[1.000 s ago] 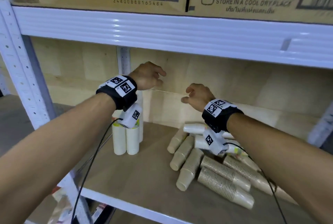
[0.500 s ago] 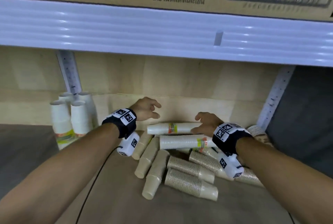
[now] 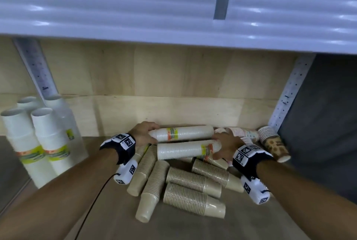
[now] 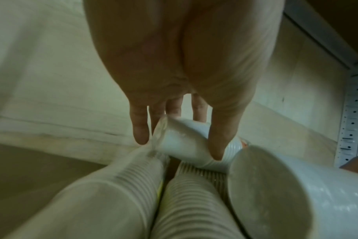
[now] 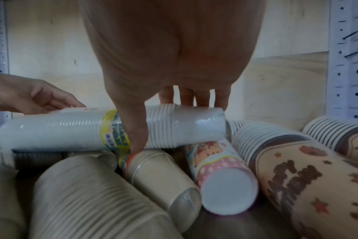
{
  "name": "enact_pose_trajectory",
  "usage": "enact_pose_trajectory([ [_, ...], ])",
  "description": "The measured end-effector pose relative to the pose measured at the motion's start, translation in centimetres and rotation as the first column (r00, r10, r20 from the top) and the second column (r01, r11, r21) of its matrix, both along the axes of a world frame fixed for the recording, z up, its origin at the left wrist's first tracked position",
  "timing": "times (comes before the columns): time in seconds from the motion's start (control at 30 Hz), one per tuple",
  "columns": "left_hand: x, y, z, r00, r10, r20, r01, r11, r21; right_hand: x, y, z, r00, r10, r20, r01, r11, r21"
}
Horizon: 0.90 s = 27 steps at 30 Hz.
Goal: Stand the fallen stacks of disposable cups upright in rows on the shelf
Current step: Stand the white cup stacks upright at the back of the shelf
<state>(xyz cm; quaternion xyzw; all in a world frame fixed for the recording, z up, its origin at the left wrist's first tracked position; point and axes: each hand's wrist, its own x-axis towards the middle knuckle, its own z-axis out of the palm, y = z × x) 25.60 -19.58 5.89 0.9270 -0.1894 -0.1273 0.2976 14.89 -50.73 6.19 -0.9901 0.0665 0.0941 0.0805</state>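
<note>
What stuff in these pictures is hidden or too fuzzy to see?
- Head view: the right hand covers the ends of both white stacks, so which one it grips is unclear there.
- Head view: the patterned stacks sit partly behind that hand; their number is uncertain.
- Left wrist view: the palm of the left hand blocks most of the gripped stack.
- Head view: the label print is too blurred to read.
</note>
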Motion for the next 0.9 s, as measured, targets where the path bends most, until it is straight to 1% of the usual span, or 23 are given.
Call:
enact_pose_trajectory([
  [0.1,0.1,0.0,-0.6,0.999,-0.014,0.032,0.014,1.0,-0.002,0.4,-0.5,-0.7,1.0,0.012,-0.012,-0.012,1.0,-0.024],
  [0.17,0.3,0.0,-0.8,0.999,-0.016,0.037,0.017,0.999,-0.03,0.2,-0.4,-0.5,1.0,0.029,0.009,-0.029,0.998,-0.053],
  [0.33,0.6,0.1,-0.5,1.0,0.008,0.021,-0.006,0.996,-0.086,0.2,-0.5,0.5,1.0,0.014,-0.005,-0.014,1.0,-0.025],
  [0.43,0.8,0.1,0.2,0.999,0.006,0.034,-0.003,0.995,-0.098,-0.1,-0.3,1.2,1.0,0.02,-0.005,-0.02,1.0,-0.016],
  [0.53,1.0,-0.1,1.6,0.999,-0.021,0.047,0.025,0.995,-0.095,-0.7,0.1,1.9,0.999,0.035,-0.004,-0.035,0.998,-0.054],
  [0.73,0.6,-1.0,5.4,0.99,-0.046,0.135,0.061,0.992,-0.112,-1.9,0.6,4.7,1.0,0.012,0.0,-0.012,0.998,-0.055],
  [0.8,0.2,-1.3,6.7,0.984,-0.051,0.173,0.077,0.987,-0.142,-1.9,0.9,5.2,1.0,0.009,0.016,-0.008,0.999,-0.051],
  [0.9,-0.7,-1.4,8.7,0.976,-0.034,0.217,0.081,0.973,-0.215,-1.6,0.8,5.8,0.995,0.025,0.094,-0.025,1.0,0.002],
])
